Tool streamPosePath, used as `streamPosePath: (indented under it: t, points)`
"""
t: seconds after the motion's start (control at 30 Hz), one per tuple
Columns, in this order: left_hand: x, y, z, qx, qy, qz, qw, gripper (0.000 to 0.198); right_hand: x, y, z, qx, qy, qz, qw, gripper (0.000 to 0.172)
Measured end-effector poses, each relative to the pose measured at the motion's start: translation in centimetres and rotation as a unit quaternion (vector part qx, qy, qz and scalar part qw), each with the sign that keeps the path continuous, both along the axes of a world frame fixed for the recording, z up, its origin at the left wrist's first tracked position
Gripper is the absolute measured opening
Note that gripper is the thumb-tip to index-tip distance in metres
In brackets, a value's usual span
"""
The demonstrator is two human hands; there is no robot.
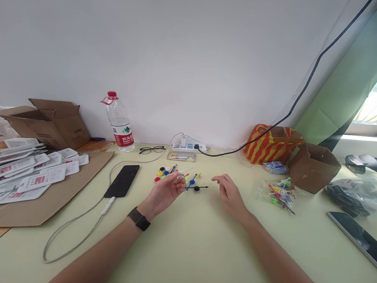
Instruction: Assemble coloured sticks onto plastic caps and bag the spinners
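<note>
My left hand (166, 193), with a black watch on its wrist, is closed around a small whitish part (180, 174) with a thin pointer sticking out. Between my hands lie a blue arrow piece (192, 182) and a black arrow piece (196, 189). Several small coloured discs (162, 169) lie just behind my left hand. My right hand (232, 197) hovers to the right of the arrows, its thumb and index finger close together at a tiny yellow thing (216, 175), too small to make out.
A phone (122, 181) with a cable lies left; beyond it stand a water bottle (120, 124) and glasses (152, 150). A power strip (188, 147) sits at the wall. Right are a bag of coloured parts (279, 193), a cardboard box (314, 168) and a tablet (361, 239).
</note>
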State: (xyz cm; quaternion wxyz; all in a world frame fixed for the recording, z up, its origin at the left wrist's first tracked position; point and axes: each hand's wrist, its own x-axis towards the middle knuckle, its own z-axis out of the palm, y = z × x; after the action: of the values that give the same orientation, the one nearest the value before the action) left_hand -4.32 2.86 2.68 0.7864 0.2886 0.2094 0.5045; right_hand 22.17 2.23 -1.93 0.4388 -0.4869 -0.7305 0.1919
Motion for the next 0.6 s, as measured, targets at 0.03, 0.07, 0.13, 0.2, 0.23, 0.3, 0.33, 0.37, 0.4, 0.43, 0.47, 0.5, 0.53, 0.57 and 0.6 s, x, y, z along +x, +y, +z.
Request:
streamPosePath:
  t: [0.03, 0.07, 0.13, 0.2, 0.23, 0.3, 0.33, 0.37, 0.4, 0.43, 0.47, 0.5, 0.53, 0.57, 0.6]
  points:
    - [0.0, -0.1, 0.1, 0.006, 0.010, 0.003, 1.000, 0.020, 0.0, 0.1, -0.1, 0.002, 0.011, -0.004, 1.000, 0.037]
    - [0.1, -0.1, 0.1, 0.013, 0.022, 0.006, 1.000, 0.018, 0.1, 0.3, -0.1, 0.006, 0.024, -0.009, 1.000, 0.037]
    - [0.2, -0.2, 0.2, 0.030, 0.052, 0.007, 0.998, 0.022, 0.1, 0.6, -0.2, 0.014, 0.053, -0.014, 0.998, 0.038]
    - [0.3, -0.3, 0.2, 0.050, 0.096, 0.008, 0.994, 0.031, 0.2, 0.9, -0.2, 0.017, 0.080, -0.021, 0.996, 0.037]
    - [0.3, -0.3, 0.1, 0.063, 0.124, 0.008, 0.990, 0.033, 0.2, 1.0, -0.2, 0.016, 0.092, -0.027, 0.995, 0.036]
    - [0.5, -0.4, 0.0, 0.103, 0.190, 0.010, 0.976, 0.029, 0.2, 1.0, -0.2, 0.011, 0.103, -0.040, 0.994, 0.033]
    - [0.7, -0.6, -0.1, 0.133, 0.228, 0.012, 0.964, 0.026, 0.1, 1.0, -0.2, 0.011, 0.103, -0.047, 0.993, 0.032]
    - [0.8, -0.8, -0.2, 0.174, 0.270, 0.018, 0.947, 0.023, 0.1, 0.9, -0.3, 0.011, 0.099, -0.051, 0.994, 0.031]
    - [1.0, -1.0, -0.4, 0.223, 0.318, 0.027, 0.921, 0.019, 0.0, 0.8, -0.3, 0.011, 0.091, -0.053, 0.994, 0.031]
    - [1.2, -1.4, -0.5, 0.280, 0.370, 0.039, 0.885, 0.016, -0.1, 0.8, -0.3, 0.012, 0.080, -0.053, 0.995, 0.031]
    - [1.3, -1.8, -0.7, 0.342, 0.421, 0.047, 0.839, 0.013, -0.2, 0.7, -0.4, 0.015, 0.069, -0.053, 0.996, 0.032]
    - [1.5, -2.1, -0.8, 0.404, 0.464, 0.049, 0.787, 0.011, -0.3, 0.7, -0.4, 0.020, 0.059, -0.052, 0.997, 0.032]
    - [1.7, -2.5, -1.0, 0.461, 0.493, 0.042, 0.737, 0.010, -0.3, 0.7, -0.5, 0.025, 0.053, -0.050, 0.997, 0.033]
    - [1.9, -2.8, -1.1, 0.510, 0.510, 0.032, 0.692, 0.011, -0.4, 0.7, -0.5, 0.030, 0.051, -0.047, 0.997, 0.034]
    - [2.1, -3.1, -1.3, 0.548, 0.521, 0.024, 0.654, 0.013, -0.5, 0.8, -0.6, 0.032, 0.051, -0.042, 0.997, 0.035]
